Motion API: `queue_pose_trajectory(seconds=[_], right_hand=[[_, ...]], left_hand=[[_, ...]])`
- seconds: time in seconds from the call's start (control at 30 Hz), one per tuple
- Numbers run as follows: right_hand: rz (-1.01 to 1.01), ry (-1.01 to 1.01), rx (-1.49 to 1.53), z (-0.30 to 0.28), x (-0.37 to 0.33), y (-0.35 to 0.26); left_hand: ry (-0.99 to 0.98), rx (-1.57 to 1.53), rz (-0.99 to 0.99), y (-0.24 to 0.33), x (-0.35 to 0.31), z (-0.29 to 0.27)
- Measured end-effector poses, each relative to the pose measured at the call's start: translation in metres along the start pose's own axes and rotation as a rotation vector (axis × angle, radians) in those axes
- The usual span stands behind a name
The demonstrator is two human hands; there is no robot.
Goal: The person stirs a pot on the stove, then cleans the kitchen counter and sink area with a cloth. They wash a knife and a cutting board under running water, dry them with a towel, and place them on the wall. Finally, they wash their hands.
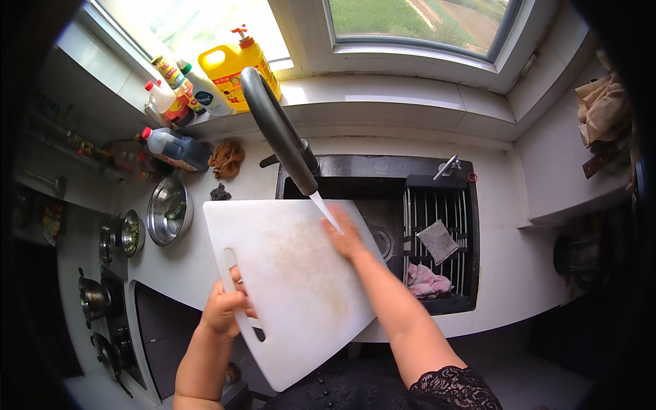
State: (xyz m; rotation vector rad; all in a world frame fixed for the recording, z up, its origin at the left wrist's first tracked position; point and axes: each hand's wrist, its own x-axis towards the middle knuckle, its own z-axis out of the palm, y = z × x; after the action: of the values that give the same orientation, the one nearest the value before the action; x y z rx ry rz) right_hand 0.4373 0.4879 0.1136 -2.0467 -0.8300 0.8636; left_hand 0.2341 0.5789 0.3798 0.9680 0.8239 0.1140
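Note:
A white cutting board (294, 273) is held tilted over the near left edge of the black sink (328, 165). My left hand (229, 304) is closed round its slotted handle, fingers passing through the slot. My right hand (347, 236) lies against the board's far right part, fingers stretched out and somewhat blurred. Water (325, 210) runs from the dark faucet (277, 126) down onto this hand and the board. Brownish stains mark the board's face. Much of the left basin is hidden beneath it.
Right of the basin, a rack (427, 205) holds a grey pad (438, 242) and a pink cloth (429, 281). A steel bowl (161, 225) with something green stands on the left counter. Bottles (179, 148) and a yellow jug (229, 75) line the window side.

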Motion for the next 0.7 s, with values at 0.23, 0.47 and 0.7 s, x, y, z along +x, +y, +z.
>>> queue_pose_trajectory(seconds=[0.23, 0.47, 0.7], right_hand=[[0.195, 0.075, -0.152, -0.004, -0.050, 0.036], [-0.472, -0.057, 0.027, 0.011, -0.132, -0.124], [0.002, 0.021, -0.027, 0.042, -0.069, 0.094]], left_hand=[[0.011, -0.112, 0.061, 0.004, -0.006, -0.024], [0.078, 0.022, 0.056, -0.012, 0.010, -0.009], [0.030, 0.002, 0.089, 0.000, -0.009, -0.016]])
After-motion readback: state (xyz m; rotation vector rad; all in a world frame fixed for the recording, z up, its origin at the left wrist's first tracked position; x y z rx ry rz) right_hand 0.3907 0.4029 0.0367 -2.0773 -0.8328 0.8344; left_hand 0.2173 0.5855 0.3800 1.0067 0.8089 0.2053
